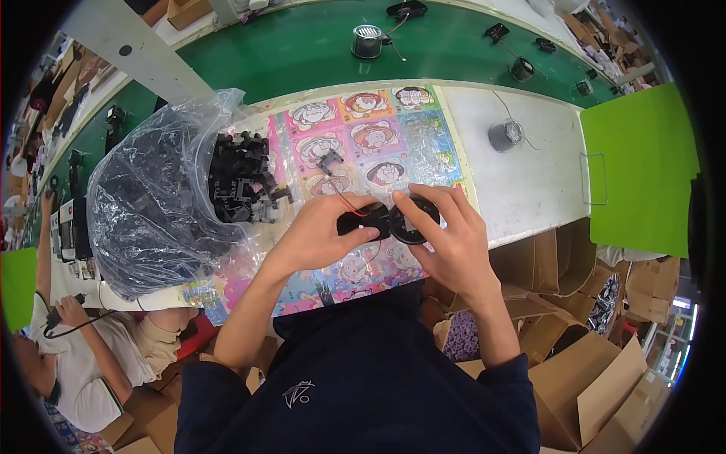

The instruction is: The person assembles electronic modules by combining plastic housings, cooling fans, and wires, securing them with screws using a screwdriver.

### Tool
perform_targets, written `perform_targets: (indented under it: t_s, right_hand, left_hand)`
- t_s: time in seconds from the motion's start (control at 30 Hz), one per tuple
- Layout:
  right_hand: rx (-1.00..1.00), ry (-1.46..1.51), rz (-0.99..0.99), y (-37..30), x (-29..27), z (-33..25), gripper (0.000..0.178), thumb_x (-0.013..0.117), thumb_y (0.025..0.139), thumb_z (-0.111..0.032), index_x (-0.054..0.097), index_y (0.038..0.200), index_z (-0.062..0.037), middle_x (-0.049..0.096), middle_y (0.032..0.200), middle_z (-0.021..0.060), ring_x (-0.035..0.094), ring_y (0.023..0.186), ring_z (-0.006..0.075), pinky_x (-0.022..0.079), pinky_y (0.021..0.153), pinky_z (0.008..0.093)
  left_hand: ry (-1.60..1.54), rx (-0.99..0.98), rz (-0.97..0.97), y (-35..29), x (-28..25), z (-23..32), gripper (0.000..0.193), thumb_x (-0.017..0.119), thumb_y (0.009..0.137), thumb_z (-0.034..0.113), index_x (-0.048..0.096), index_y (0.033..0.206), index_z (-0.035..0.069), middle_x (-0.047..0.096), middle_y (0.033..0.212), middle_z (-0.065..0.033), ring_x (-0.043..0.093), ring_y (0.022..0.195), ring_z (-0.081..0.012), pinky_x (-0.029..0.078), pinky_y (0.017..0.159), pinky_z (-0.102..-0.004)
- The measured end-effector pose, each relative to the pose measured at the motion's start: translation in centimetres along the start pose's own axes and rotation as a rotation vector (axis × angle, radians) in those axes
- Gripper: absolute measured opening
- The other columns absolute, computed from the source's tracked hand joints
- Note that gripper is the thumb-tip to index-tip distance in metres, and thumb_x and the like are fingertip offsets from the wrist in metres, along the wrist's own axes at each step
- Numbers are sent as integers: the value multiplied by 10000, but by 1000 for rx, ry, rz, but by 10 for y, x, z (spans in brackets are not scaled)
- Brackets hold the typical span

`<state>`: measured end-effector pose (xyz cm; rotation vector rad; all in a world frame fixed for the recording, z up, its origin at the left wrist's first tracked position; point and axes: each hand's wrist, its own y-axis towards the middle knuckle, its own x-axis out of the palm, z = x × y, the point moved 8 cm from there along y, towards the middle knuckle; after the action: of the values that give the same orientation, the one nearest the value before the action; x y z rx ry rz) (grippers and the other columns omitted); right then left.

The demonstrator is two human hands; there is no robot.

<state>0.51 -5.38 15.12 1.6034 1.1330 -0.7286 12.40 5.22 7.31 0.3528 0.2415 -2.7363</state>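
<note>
My left hand (318, 233) is closed around a black plastic housing (372, 219) with thin red and dark wires on it. From the right, my right hand (460, 246) grips a round black part (402, 230) by its rim, the index finger lying across its face. The two black pieces meet side by side; whether they are joined I cannot tell. Just beyond my left hand lies a small dark bracket (330, 161) on a sheet of colourful cartoon pictures (314, 115). A heap of similar black plastic pieces (240, 170) spills from a clear plastic bag (151, 200) on the left.
On the white tabletop at right stands a silver-grey cylinder (507, 136) with thin wires. Beyond runs a green conveyor (280, 53) carrying another silver cylinder (367, 41). A bright green panel (639, 170) borders the right. Cardboard boxes (575, 386) stand below; another person (91, 356) works at left.
</note>
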Motion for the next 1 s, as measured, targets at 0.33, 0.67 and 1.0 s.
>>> perform_targets:
  t_s: [0.33,0.67,1.0]
  right_hand:
    - [-39,33,104,12,-9,12,696,730,609,50,709,1280,-136,653,1243,95,646,1071,330,558,883,435]
    - [467,319,332,-20,62,132,552,738,843,-1,538,1358,1,597,1168,172,629,900,292,539,804,380]
    - [521,348,349,-19,75,131,333,689,873,-4,625,1200,7,629,970,115,587,761,221,511,677,353]
  left_hand:
    - [-112,-23,155,11,-3,-4,395,831,796,87,737,1173,14,762,977,-158,727,870,-203,541,793,-338]
    - [-108,3,661,140,-139,5,311,802,856,170,776,1101,-19,748,838,-90,647,744,-126,496,688,-289]
    - [-182,-331,1009,203,-277,-128,206,803,850,146,754,986,0,747,994,-130,694,837,-240,515,697,-374]
